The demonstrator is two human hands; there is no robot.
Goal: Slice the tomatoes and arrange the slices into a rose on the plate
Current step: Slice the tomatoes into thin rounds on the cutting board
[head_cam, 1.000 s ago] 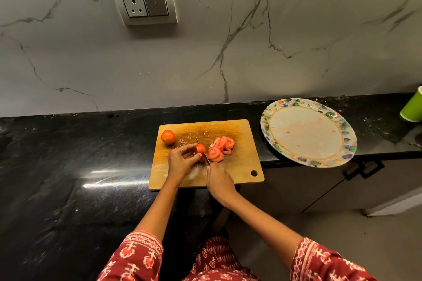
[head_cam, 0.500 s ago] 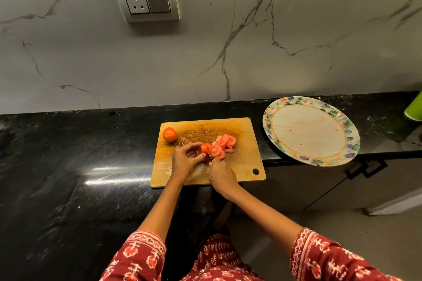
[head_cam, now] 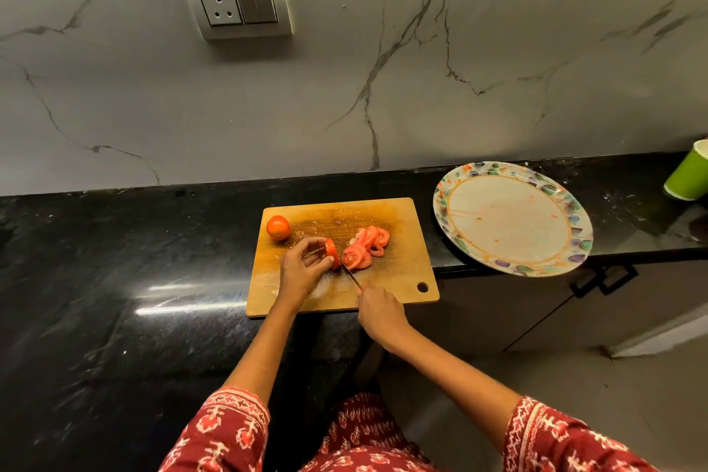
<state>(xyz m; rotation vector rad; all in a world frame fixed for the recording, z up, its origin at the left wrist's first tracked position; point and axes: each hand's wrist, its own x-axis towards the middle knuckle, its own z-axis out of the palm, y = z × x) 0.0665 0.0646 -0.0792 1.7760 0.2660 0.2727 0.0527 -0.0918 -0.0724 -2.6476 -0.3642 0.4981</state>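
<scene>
Mid-frame on the cutting board (head_cam: 398, 276), my left hand (head_cam: 300, 272) pinches the tomato end piece (head_cam: 332, 254) — right hand (head_cam: 379, 312) grips the knife (head_cam: 350, 272). I'd curl fingertips back, saw thin — plate (head_cam: 459, 241) waits right.

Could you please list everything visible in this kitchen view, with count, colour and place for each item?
whole tomato: one, orange-red, far left corner of the board.
tomato piece: one, red, on the board, pinched by the left hand.
tomato slices: a pile, red, middle of the board.
cutting board: one, wooden, on the counter's front edge.
knife: one, blade between piece and slices.
plate: one, white with multicoloured rim, right of the board, overhanging the counter edge.
cup: one, green, far right.
counter: black stone.
socket panel: one, on the marble wall.
left hand: holds the piece.
right hand: grips the knife.
</scene>
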